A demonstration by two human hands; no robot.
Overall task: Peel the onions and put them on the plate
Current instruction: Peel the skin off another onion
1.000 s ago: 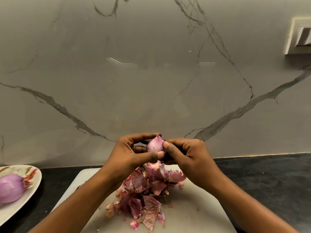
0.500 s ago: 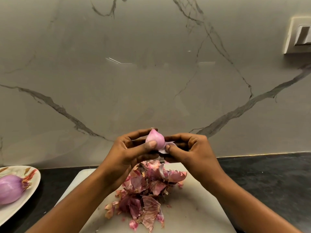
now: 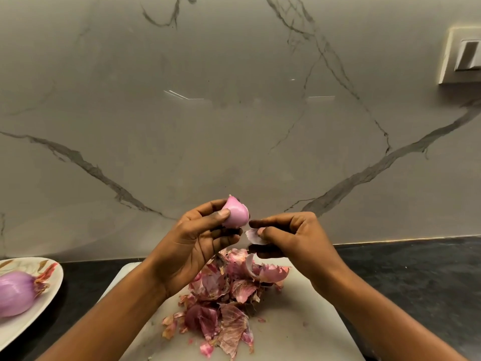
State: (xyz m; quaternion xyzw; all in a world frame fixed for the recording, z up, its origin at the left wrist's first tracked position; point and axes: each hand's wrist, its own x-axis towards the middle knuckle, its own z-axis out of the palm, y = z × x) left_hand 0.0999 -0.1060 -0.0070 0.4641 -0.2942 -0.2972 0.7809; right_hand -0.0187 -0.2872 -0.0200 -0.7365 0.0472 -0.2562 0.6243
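My left hand (image 3: 197, 235) holds a small pink onion (image 3: 236, 212) between thumb and fingers, lifted above the white cutting board (image 3: 299, 324). Just to its right, my right hand (image 3: 291, 235) pinches a pale strip of onion peel (image 3: 253, 236), apart from the onion. A heap of pink and brown peels (image 3: 226, 300) lies on the board under both hands. At the left edge a white patterned plate (image 3: 49, 290) carries one larger peeled purple onion (image 3: 15, 293).
The board sits on a dark countertop (image 3: 416, 282) against a grey marble wall. A white wall switch (image 3: 463, 56) is at the upper right. The plate is cut off by the left edge of the view.
A piece of peel has come off the onion and stays in my right hand. My left hand has raised the onion and the hands have drawn slightly apart.
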